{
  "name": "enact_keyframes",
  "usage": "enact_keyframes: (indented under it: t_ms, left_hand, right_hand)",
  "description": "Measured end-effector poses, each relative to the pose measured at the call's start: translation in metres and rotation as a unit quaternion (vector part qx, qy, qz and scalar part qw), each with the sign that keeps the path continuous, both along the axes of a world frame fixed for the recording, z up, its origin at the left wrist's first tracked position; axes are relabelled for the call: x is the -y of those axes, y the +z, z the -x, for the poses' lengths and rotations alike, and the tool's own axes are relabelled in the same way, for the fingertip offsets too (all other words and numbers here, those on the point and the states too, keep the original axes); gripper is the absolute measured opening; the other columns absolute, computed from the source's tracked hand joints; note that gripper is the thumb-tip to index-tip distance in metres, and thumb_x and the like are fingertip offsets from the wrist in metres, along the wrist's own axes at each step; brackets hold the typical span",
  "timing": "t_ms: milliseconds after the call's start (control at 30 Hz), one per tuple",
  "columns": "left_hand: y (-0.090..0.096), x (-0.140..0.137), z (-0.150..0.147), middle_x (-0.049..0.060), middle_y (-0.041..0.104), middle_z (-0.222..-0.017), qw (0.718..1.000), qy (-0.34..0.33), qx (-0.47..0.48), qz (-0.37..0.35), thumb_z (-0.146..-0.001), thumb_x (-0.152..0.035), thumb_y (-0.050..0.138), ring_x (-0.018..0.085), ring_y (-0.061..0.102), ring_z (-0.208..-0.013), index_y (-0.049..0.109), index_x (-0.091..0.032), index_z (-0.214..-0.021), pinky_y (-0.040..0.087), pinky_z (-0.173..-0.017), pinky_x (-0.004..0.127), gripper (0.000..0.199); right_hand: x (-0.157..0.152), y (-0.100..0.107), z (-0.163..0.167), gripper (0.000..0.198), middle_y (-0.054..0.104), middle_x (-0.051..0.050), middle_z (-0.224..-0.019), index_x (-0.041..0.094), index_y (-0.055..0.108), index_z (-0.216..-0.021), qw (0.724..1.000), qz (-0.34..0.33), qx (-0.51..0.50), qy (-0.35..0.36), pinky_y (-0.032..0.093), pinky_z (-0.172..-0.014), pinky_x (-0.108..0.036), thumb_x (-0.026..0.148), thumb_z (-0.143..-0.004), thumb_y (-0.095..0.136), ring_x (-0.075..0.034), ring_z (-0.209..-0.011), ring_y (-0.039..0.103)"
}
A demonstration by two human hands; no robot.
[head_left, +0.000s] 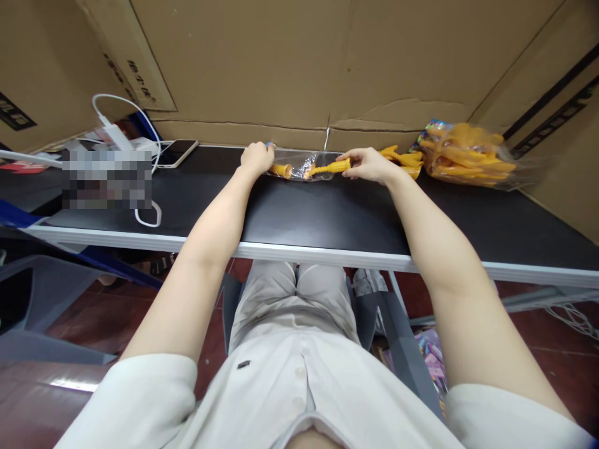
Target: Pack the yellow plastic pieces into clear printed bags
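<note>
My left hand (257, 157) is closed at the left end of a clear plastic bag (299, 163) lying along the back of the black table. A yellow tube-like plastic piece (282, 170) shows at that end, beside my fingers; whether it is held too is unclear. In my right hand (369, 164), pinched between thumb and fingers, is a yellow ribbed plastic piece (333, 167) whose narrow end points left over the bag. Just past the right hand lie more yellow plastic parts (402, 161), partly hidden by it.
A filled clear bag of yellow plastic parts (468, 156) lies at the right. On the left are a phone (178, 153), a white cable (154, 215) and a blurred-out patch. Cardboard (290, 62) walls the table's back; a pale metal edge (318, 251) runs along its front.
</note>
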State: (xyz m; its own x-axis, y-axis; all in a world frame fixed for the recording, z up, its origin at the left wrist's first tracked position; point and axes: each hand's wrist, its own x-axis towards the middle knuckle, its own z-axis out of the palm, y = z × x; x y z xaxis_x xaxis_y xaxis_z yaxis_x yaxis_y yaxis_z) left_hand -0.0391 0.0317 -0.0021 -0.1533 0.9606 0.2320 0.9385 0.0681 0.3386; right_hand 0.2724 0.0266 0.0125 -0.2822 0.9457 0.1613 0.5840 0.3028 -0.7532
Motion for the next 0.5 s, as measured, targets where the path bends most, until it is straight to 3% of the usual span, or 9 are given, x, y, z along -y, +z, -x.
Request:
enact_keyframes:
  t_ms: [267, 500]
  left_hand:
    - [0.004, 0.001, -0.008, 0.017, 0.082, -0.117, 0.995, -0.096, 0.007, 0.005, -0.111, -0.042, 0.029, 0.031, 0.071, -0.129, 0.082, -0.011, -0.116, 0.049, -0.118, 0.039, 0.062]
    - [0.010, 0.007, -0.017, 0.009, 0.084, -0.096, 0.983, -0.167, 0.072, 0.023, -0.109, -0.048, 0.033, 0.028, 0.075, -0.116, 0.082, -0.016, -0.117, 0.052, -0.114, 0.036, 0.060]
  right_hand:
    - [-0.007, -0.021, 0.012, 0.054, 0.078, -0.006, -0.083, 0.015, 0.081, -0.124, 0.999, -0.021, 0.042, 0.026, 0.069, -0.089, -0.046, 0.018, -0.071, 0.094, -0.027, -0.079, 0.077]
    - [-0.001, -0.027, 0.035, 0.049, 0.081, -0.016, -0.124, 0.007, 0.080, -0.131, 0.983, -0.123, 0.111, 0.080, 0.060, -0.110, -0.050, 0.008, -0.082, 0.074, -0.035, -0.115, 0.078]
